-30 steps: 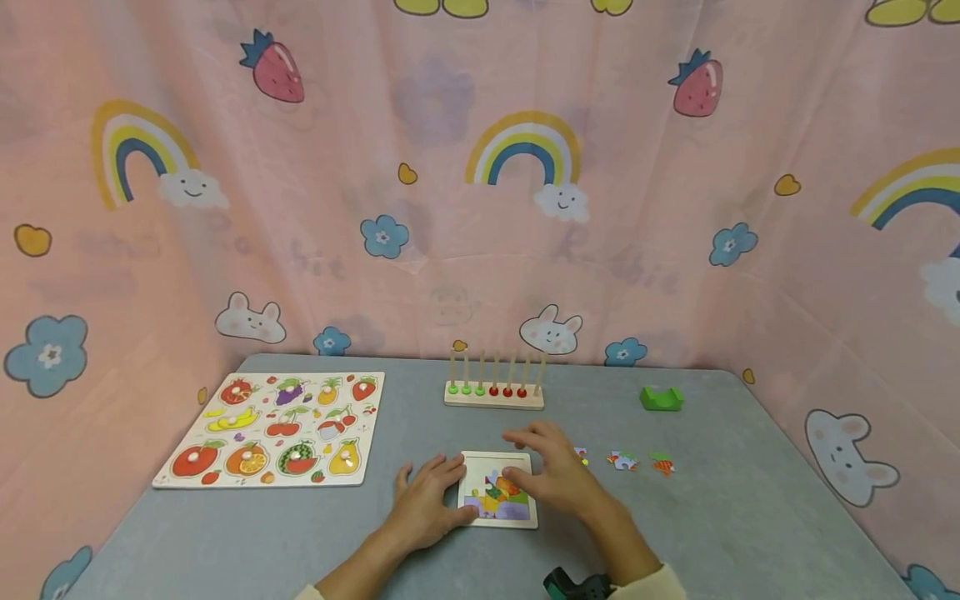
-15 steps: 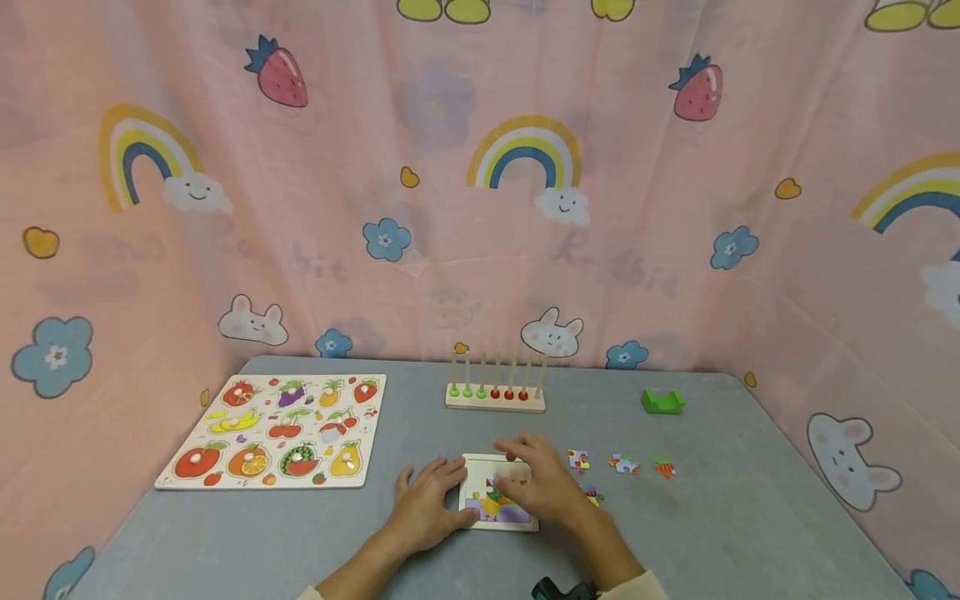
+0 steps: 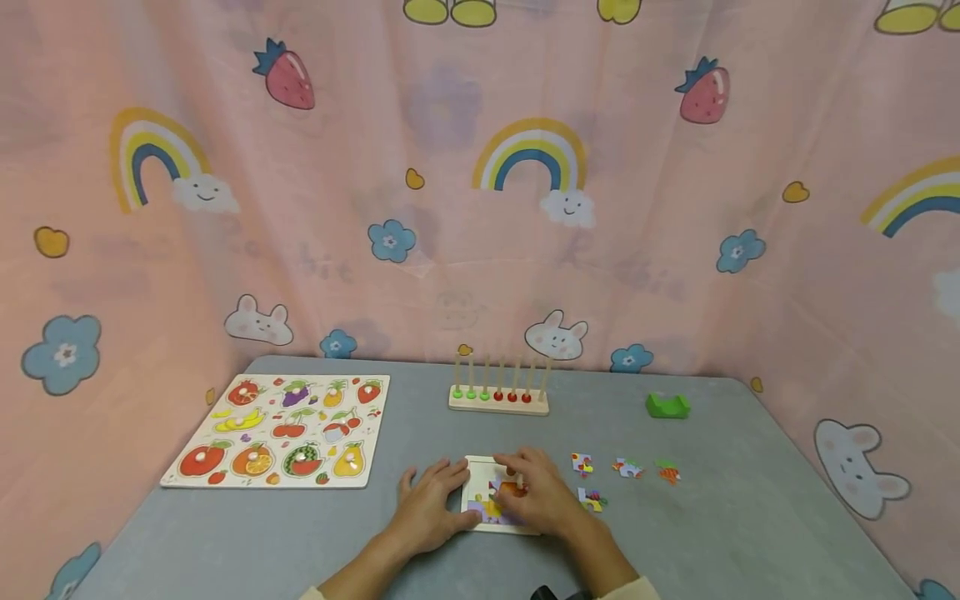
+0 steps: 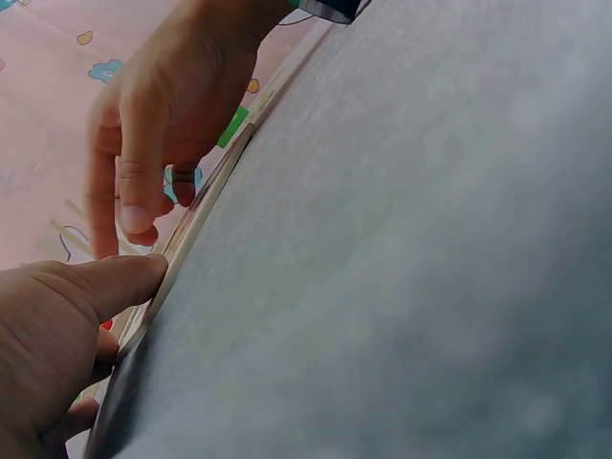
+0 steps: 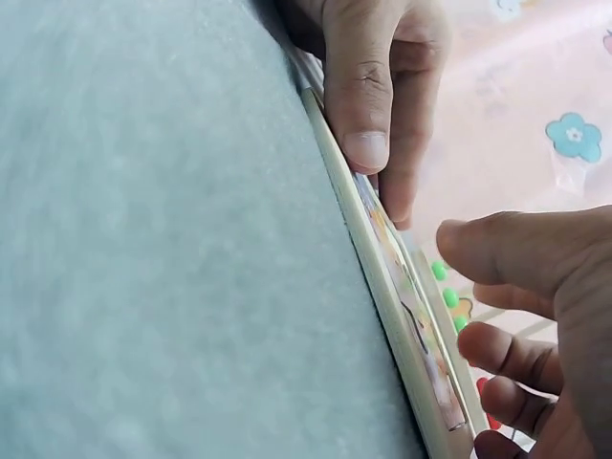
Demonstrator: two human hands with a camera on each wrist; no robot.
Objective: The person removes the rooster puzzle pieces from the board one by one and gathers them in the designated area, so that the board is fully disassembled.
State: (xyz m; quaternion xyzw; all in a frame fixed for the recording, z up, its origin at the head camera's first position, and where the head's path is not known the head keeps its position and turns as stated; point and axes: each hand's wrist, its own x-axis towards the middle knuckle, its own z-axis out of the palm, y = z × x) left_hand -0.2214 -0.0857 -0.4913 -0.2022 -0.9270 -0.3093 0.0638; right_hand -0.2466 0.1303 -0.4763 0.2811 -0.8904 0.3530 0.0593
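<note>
A small wooden puzzle tray lies flat at the middle front of the table, partly filled with orange, yellow and purple jigsaw pieces. My left hand rests on its left side, thumb on the near left part and fingertips along the left edge. Over the tray's right half hovers my right hand, fingers loosely bent and covering some pieces. In the right wrist view, its thumb and fingers are apart, with nothing visible between them.
Loose jigsaw pieces lie right of the tray. A fruit knob puzzle board lies left. Behind stand a peg rack with green and red beads and a green curved block. A patterned pink curtain encloses the table.
My right hand has moved slightly left over the tray, and its thumb and index finger have come closer together. The loose pieces it covered now show. My left hand has stayed in place.
</note>
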